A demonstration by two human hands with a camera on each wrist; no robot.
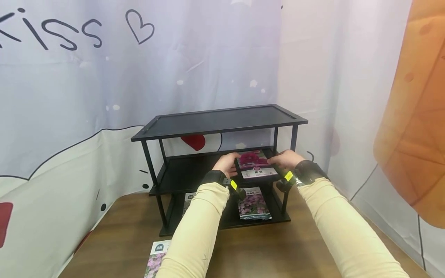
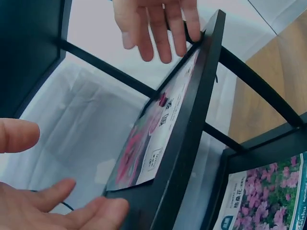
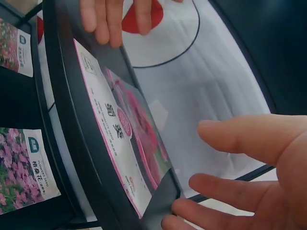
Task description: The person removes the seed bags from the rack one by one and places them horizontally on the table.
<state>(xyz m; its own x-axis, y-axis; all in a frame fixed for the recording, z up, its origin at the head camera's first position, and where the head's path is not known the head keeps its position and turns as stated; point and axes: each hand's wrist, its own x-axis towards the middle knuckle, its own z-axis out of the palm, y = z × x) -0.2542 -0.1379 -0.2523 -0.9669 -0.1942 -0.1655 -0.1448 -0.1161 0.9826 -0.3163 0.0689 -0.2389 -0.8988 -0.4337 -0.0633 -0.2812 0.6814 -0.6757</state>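
Note:
A seed packet [image 1: 255, 165] with a magenta flower picture and a white label lies flat on the middle shelf of a black rack. My left hand [image 1: 226, 163] is at its left side, fingers extended and thumb apart in the left wrist view. On the packet's other side is my right hand [image 1: 286, 159], its thumb and fingers spread apart in the right wrist view. Neither hand's fingers are curled round the packet. Below, on the bottom shelf, lies a pink-flower seed packet [image 1: 254, 204]; another packet [image 1: 188, 200] is partly hidden behind my left forearm.
The black rack's top shelf [image 1: 219, 120] extends above both hands, with thin posts [image 1: 149, 162] at its corners. One more seed packet [image 1: 155, 256] lies on the wooden table [image 1: 114, 227] at front left, partly under my sleeve. A printed curtain [image 1: 208, 69] hangs behind.

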